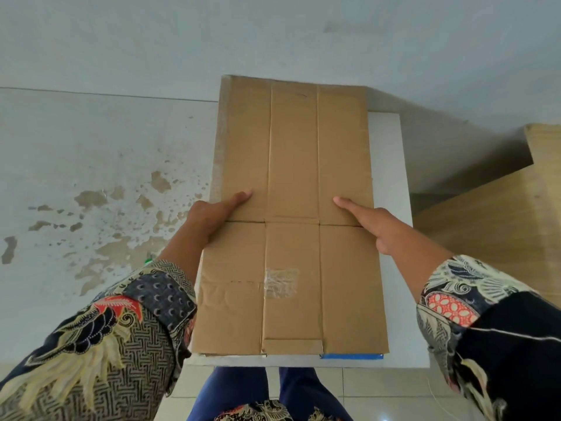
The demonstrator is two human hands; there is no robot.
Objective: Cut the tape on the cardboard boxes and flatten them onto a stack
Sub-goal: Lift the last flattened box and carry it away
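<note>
A flattened brown cardboard box [291, 183] lies lengthwise on a white table [391, 165], reaching from the near edge to past the far edge. A patch of clear tape [280, 282] sticks to its near half. My left hand [212, 217] grips the box's left edge, thumb on top and fingers underneath. My right hand [376, 226] grips the right edge the same way, thumb pointing inward across the top face. A strip of blue [352, 356] shows under the near right corner, part of a piece beneath.
A light wooden panel or cabinet [501, 220] stands to the right of the table. The wall on the left has peeling paint [127, 214]. A small green item [148, 262] peeks out behind my left sleeve. Tiled floor and my legs show below the table edge.
</note>
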